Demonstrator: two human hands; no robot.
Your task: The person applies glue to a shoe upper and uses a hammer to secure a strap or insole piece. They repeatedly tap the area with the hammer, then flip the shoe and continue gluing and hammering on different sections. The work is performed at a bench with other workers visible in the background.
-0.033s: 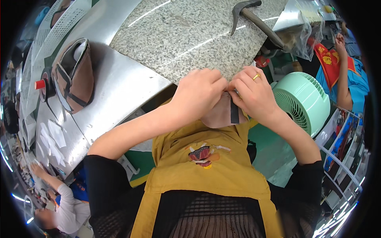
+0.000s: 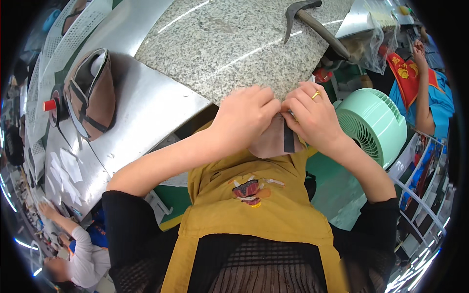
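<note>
A brownish-pink shoe upper [image 2: 270, 141] with a black stripe hangs at the near edge of the stone slab [image 2: 229, 53], above my lap. My left hand [image 2: 246, 110] pinches its top edge, fingers bent with the knuckles over the slab's edge. Close beside it, my right hand [image 2: 312, 112], a gold ring on one finger, grips the same edge. The fingertips of both hands nearly meet. Much of the upper lies hidden behind my hands. A similar brown upper [image 2: 100, 105] with crossing black strips stands on the metal table [image 2: 146, 102] to the left.
A hammer [image 2: 317, 29] lies at the slab's far right. To the right stands a mint-green fan [image 2: 376, 127]. White paper scraps [image 2: 66, 171] and a red-capped item [image 2: 50, 104] are on the left. One person [image 2: 85, 254] is at lower left, another [image 2: 425, 97] at right.
</note>
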